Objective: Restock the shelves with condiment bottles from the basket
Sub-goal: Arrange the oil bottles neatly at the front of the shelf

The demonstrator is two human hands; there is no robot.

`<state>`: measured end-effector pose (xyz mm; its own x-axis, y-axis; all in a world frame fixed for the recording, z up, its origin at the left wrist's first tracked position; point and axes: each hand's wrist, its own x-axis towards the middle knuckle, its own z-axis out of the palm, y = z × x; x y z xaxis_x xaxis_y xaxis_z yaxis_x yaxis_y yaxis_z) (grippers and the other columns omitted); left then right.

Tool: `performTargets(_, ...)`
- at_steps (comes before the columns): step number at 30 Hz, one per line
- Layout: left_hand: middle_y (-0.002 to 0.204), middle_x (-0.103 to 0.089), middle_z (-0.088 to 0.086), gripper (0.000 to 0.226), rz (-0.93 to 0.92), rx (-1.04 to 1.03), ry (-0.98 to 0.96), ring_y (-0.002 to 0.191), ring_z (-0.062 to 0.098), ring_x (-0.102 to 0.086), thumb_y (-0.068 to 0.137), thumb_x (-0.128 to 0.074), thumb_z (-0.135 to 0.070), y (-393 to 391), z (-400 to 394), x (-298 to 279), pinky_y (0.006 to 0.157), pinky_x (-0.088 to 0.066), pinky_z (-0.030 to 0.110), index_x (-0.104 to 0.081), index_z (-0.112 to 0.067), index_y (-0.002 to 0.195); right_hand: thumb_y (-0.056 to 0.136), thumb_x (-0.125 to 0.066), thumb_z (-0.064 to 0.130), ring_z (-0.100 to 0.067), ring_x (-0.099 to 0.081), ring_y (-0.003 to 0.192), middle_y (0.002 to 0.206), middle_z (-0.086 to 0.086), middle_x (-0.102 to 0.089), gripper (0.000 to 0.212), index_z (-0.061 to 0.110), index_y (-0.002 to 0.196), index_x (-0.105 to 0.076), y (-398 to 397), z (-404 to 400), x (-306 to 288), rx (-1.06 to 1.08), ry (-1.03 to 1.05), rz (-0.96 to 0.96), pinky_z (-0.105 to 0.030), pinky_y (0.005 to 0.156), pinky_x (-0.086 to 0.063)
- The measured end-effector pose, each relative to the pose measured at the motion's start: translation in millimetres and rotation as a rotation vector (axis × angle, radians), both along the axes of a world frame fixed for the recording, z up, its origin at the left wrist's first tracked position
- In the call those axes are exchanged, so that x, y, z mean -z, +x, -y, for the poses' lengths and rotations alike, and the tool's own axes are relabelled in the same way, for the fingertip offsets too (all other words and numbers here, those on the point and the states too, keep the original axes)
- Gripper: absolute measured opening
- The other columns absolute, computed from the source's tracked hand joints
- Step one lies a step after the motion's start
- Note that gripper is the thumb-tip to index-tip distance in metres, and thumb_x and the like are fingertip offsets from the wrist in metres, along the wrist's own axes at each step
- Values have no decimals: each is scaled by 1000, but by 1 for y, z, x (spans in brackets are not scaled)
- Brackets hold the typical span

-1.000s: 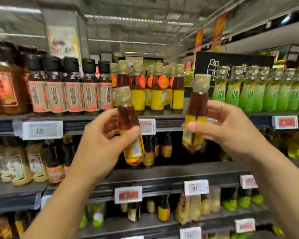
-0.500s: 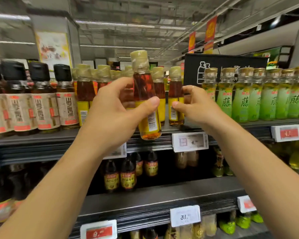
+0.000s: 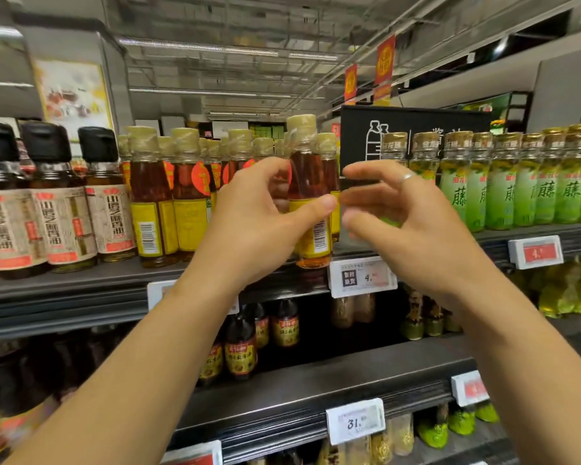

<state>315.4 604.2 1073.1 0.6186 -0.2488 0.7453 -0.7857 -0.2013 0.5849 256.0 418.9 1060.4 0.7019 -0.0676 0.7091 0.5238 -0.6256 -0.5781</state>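
Your left hand point(image 3: 259, 223) grips a yellow-labelled amber bottle point(image 3: 307, 203), base at the top shelf point(image 3: 81, 280) edge, beside the matching row point(image 3: 168, 196). Right hand point(image 3: 413, 226) just beside it, fingers loosely curled, empty. Green bottles point(image 3: 517, 182) right, black-capped ones point(image 3: 57, 196) left.

The left hand point(image 3: 259, 216) covers most of the lower body of the amber bottle point(image 3: 307, 182) in its grip, so whether the base touches the top shelf point(image 3: 81, 280) cannot be told. The right hand point(image 3: 413, 223) is motion-blurred at the fingertips and hides the bottles behind it. The price tag point(image 3: 363, 275) has unreadable small print. The left-edge bottles point(image 3: 0, 209) are cropped.
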Motion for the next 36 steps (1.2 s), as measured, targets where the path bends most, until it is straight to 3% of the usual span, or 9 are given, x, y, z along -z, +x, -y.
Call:
performTargets(3,97,-75,-17,36,4,1,34,85,-7,-69,82,-81,-40,0,18,-5,77,-59,21,-70,-30,115,63,-79,54,-2,-70,96,107,11,-69,71,50,128,-51,-6,-3,6,-9,-53,-70,-27,76,-61)
performTargets(7,94,-71,-19,36,65,-59,126,84,-10,-64,83,-78,-45,-1,38,-8,66,-49,5,-68,-34,115,58,-81,51,-8,-73,82,92,6,-74,68,41,122,-58,6,6,3,112,37,-39,-35,76,-63)
performTargets(12,110,-69,-15,47,132,-131,215,100,2,-64,86,-72,-50,-3,50,-7,87,-57,28,-61,-31,128,59,-80,43,-2,-70,72,80,10,-74,53,36,110,-64,18,19,0,274,16,-50,-27,67,-61)
performTargets(14,112,-67,-15,53,169,-167,196,101,1,-63,86,-72,-51,-5,42,-4,85,-56,22,-58,-29,132,64,-84,44,2,-66,69,79,12,-70,52,37,109,-61,21,24,0,381,0,-55,-17,61,-52)
performTargets(18,98,-66,-21,35,206,-270,154,83,-5,-64,86,-71,-51,-4,5,-2,62,-42,3,-64,-35,115,69,-86,39,5,-61,71,84,15,-65,61,27,125,-63,30,26,2,487,-53,-62,-9,55,-38)
performTargets(22,81,-68,-17,14,210,-334,34,76,-2,-65,83,-76,-36,-2,-36,0,67,-43,3,-67,-34,95,75,-84,36,8,-58,72,83,19,-61,64,24,132,-60,39,23,4,512,-57,-51,-6,54,-34)
performTargets(30,73,-67,-14,11,214,-384,-40,67,0,-62,83,-75,-25,0,-81,1,59,-41,4,-67,-32,85,81,-82,40,9,-57,78,86,21,-61,57,20,131,-61,43,14,11,527,5,-89,-9,63,-37)
performTargets(33,71,-66,-14,11,252,-431,-76,66,-1,-61,83,-75,-22,-3,-98,0,60,-43,6,-68,-30,83,82,-78,44,-10,-64,84,100,3,-70,54,21,128,-62,31,5,9,635,7,66,-20,71,-43)
performTargets(36,70,-65,-14,10,267,-509,-116,66,0,-61,82,-73,-21,-6,-119,-3,60,-45,8,-67,-29,82,84,-76,38,1,-65,81,105,8,-69,35,32,117,-64,14,-27,-6,464,47,278,-13,67,-50)
